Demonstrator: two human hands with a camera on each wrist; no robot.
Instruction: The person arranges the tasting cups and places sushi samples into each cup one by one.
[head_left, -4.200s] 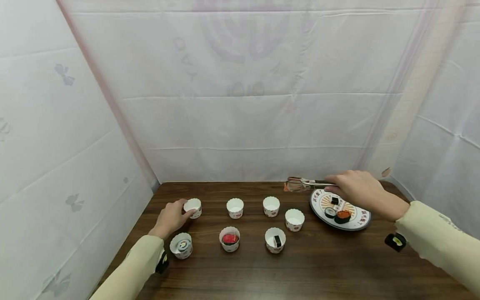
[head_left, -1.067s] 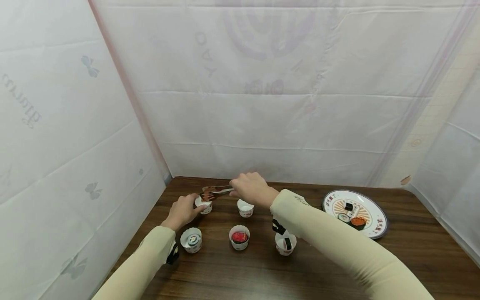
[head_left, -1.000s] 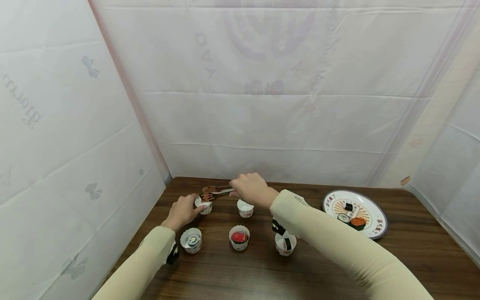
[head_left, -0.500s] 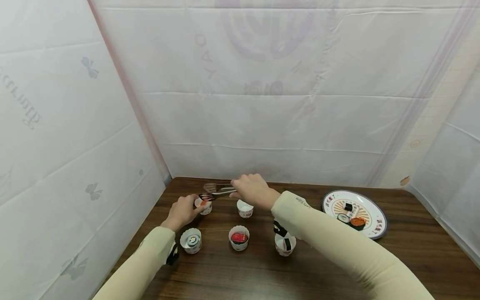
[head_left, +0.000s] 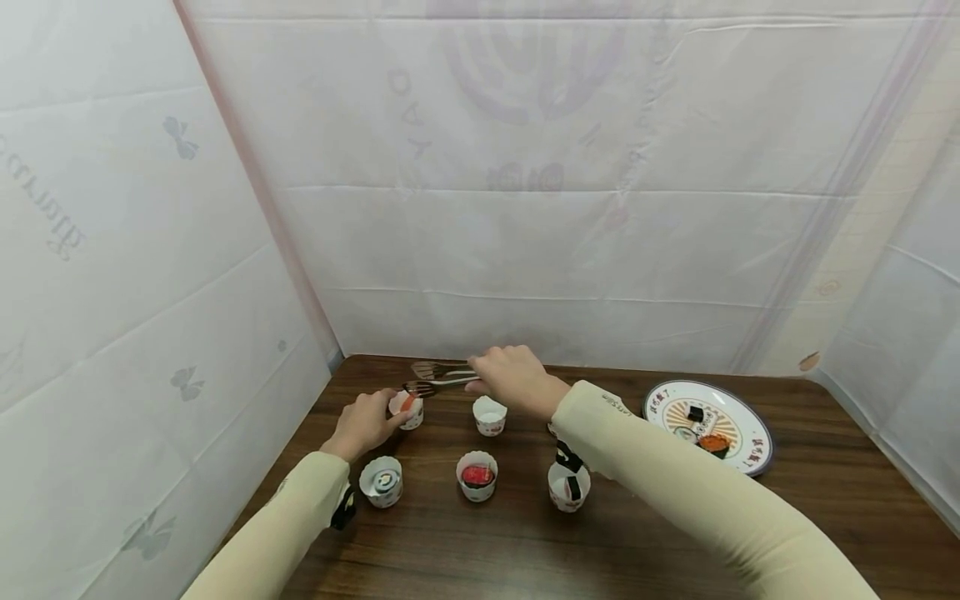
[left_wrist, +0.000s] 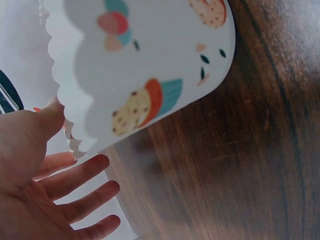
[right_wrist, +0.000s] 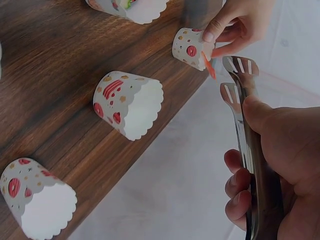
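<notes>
My left hand [head_left: 365, 423] pinches the rim of a patterned paper cup [head_left: 413, 422] at the far left of the table. In the left wrist view its other fingers [left_wrist: 85, 202] spread beside the cup [left_wrist: 150, 55]. An orange-topped sushi piece [head_left: 407, 403] sits in this cup; its orange end [right_wrist: 208, 65] juts over the rim in the right wrist view. My right hand [head_left: 517, 381] grips slotted metal tongs [right_wrist: 265, 190] above and right of the cup. The tongs' two ends stand apart with nothing between them.
Other paper cups stand on the wooden table [head_left: 487, 558]. Three near ones hold a round roll [head_left: 386, 480], a red-topped sushi [head_left: 477, 476] and a black-banded sushi [head_left: 573, 487]. A back cup [head_left: 490, 417] shows a white inside. At right, a plate [head_left: 756, 454] bears several sushi pieces.
My right hand carried the orange-topped piece from near the plate leftward to the far-left cup. The tongs let it go there and have moved slightly up and right. My left hand stays on the cup.
</notes>
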